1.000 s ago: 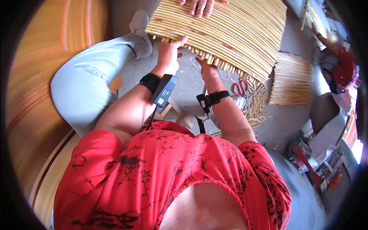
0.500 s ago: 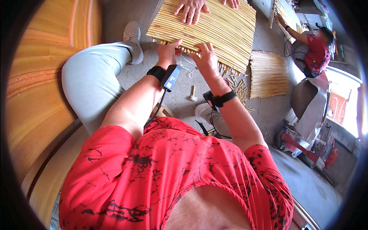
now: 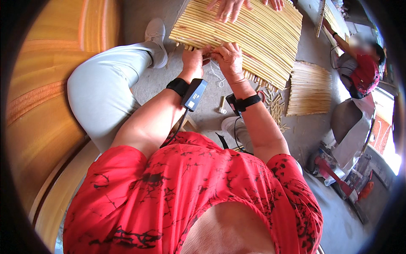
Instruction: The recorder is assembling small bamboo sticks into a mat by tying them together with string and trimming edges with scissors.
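A mat of slender yellow-brown sticks (image 3: 253, 46), laid side by side, reaches away from me. At its near edge my left hand (image 3: 195, 62) is closed, its fingers partly tucked under the stick ends. Right beside it, my right hand (image 3: 230, 61) pinches at the same edge with bent fingers, nearly touching the left. A loose white cord (image 3: 218, 78) hangs from between the hands toward the floor. Its upper end is hidden by my fingers. Another person's hand (image 3: 228, 8) rests on the far part of the mat.
A second stick mat (image 3: 310, 89) lies on the floor to the right, near scattered short stick pieces (image 3: 277, 108). A small mallet-like tool (image 3: 222, 105) is below my hands. Orange wooden panelling (image 3: 55, 84) stands left. Another person in red (image 3: 366, 70) works at the far right.
My hands have come closer together at the mat's edge, the right one moving in beside the left. The view has shifted, and the other person's hand has moved on the mat.
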Motion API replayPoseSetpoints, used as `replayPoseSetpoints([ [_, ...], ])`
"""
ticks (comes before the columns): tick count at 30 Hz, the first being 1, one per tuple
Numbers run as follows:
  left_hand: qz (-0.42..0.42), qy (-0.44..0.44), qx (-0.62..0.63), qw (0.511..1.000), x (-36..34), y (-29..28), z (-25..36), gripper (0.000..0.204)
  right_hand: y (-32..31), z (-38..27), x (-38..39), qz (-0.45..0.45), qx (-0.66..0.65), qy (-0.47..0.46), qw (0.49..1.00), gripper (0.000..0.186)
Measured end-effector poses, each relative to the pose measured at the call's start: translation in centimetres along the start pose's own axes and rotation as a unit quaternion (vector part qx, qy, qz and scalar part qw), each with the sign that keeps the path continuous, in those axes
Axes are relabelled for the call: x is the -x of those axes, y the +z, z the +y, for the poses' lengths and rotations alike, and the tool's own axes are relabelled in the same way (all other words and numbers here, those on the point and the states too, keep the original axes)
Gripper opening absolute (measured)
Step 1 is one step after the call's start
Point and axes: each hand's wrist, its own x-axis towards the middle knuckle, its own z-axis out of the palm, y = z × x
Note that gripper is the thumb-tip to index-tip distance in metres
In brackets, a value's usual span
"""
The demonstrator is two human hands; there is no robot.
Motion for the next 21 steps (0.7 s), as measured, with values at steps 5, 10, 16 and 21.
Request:
replayPoseSetpoints([
  [5,-0.001,-0.05,-0.039,0.998,0.8,0.4,0.8,0.018,-1.4,0.0,-1.0,0.002,-0.045,-0.076,0.996,0.012],
  [10,0.021,-0.046,-0.073,0.996,1.1,0.4,1.7,0.028,-6.2,-1.7,-6.2,0.139,-0.159,0.006,0.977,0.009],
  [16,0.001,-0.003,-0.073,0.997,0.4,0.5,0.7,0.032,-6.2,-3.8,-4.6,-0.161,-0.507,0.306,0.789,0.013],
  [21,0.033,0.053,-0.066,0.996,-0.5,-0.1,-0.3,0.041,-13.3,-6.1,-10.5,-0.043,-0.229,0.066,0.97,0.015],
])
